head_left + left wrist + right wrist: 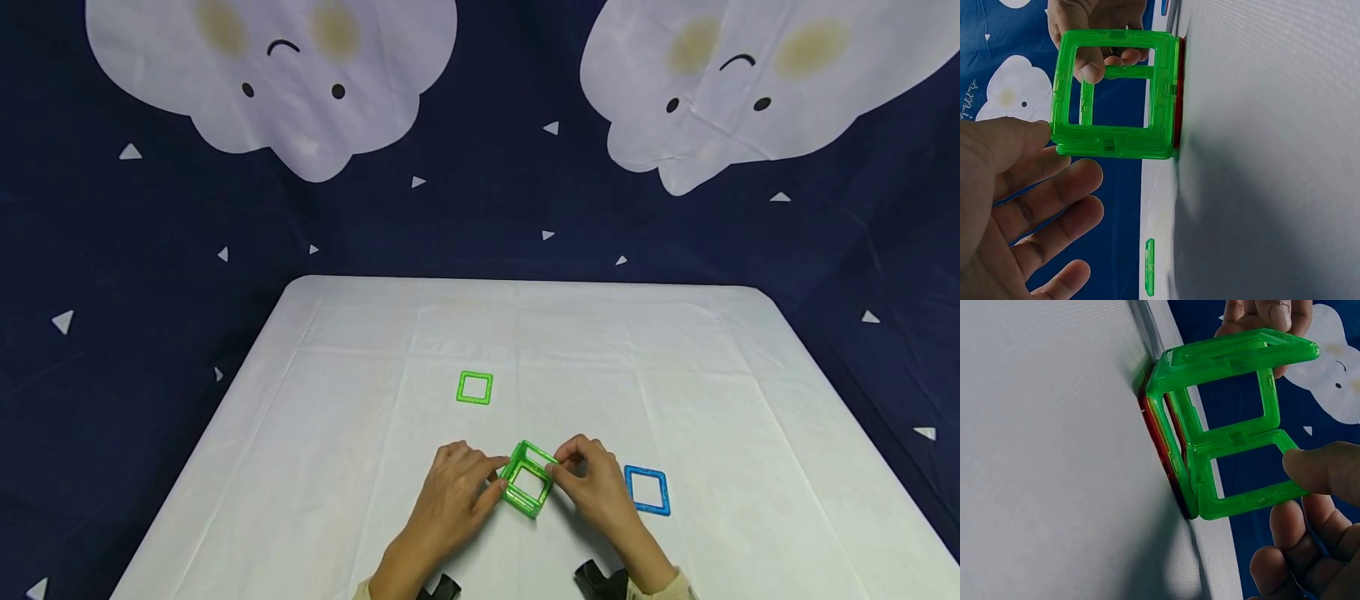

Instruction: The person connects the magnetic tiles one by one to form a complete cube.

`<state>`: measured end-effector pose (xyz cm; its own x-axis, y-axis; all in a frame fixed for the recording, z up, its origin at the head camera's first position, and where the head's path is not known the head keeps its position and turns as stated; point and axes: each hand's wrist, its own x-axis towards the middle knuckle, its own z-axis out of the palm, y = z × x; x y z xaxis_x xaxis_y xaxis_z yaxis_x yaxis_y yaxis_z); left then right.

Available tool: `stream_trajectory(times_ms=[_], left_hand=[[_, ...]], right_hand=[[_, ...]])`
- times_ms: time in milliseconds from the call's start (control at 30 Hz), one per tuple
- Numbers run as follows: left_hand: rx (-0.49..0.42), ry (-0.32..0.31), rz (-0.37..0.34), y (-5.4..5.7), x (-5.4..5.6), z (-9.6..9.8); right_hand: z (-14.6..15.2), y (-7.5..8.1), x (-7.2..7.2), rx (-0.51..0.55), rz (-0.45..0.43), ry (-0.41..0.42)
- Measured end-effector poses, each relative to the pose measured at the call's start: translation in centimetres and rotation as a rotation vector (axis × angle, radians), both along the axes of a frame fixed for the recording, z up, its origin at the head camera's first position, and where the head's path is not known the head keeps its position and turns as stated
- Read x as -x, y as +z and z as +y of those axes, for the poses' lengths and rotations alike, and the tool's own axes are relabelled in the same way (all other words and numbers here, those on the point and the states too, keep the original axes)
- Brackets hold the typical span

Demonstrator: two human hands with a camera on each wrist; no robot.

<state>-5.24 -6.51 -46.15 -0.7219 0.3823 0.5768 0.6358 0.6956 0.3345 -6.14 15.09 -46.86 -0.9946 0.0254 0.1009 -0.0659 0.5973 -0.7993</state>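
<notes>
Hollow green magnetic tiles (520, 497) stand joined as a box on the white table, seen close up in both wrist views. A red magnetic tile (1159, 442) lies flat at the base beneath them. On the left side, my left hand (453, 492) holds the box's edge between thumb and index finger, its other fingers loosely spread. My right hand (600, 492) pinches the outer edge of a green tile (1254, 499) with thumb and fingers; this tile angles outward from the box in the right wrist view.
A loose green tile (473, 401) lies flat beyond the box. To the right of my right hand is a flat blue tile (651, 508). The white tabletop (337, 400) ends at a dark blue curtain (495, 225) printed with clouds.
</notes>
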Motion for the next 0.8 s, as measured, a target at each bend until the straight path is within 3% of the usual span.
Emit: stream_trajectory(times_ms=[333,533,800], left_hand=[[-0.004,-0.018,-0.023,0.1,0.2,-0.1],[-0.010,-0.039,-0.085,0.5,0.6,-0.3],[0.025,-0.044,-0.111,0.7,1.1,-0.5]], right_hand=[[0.2,-0.2,0.2,0.013,0.027,0.026],[0.5,-0.2,0.6,0.018,0.063,0.087],[0.8,-0.2,1.3,-0.007,0.098,0.148]])
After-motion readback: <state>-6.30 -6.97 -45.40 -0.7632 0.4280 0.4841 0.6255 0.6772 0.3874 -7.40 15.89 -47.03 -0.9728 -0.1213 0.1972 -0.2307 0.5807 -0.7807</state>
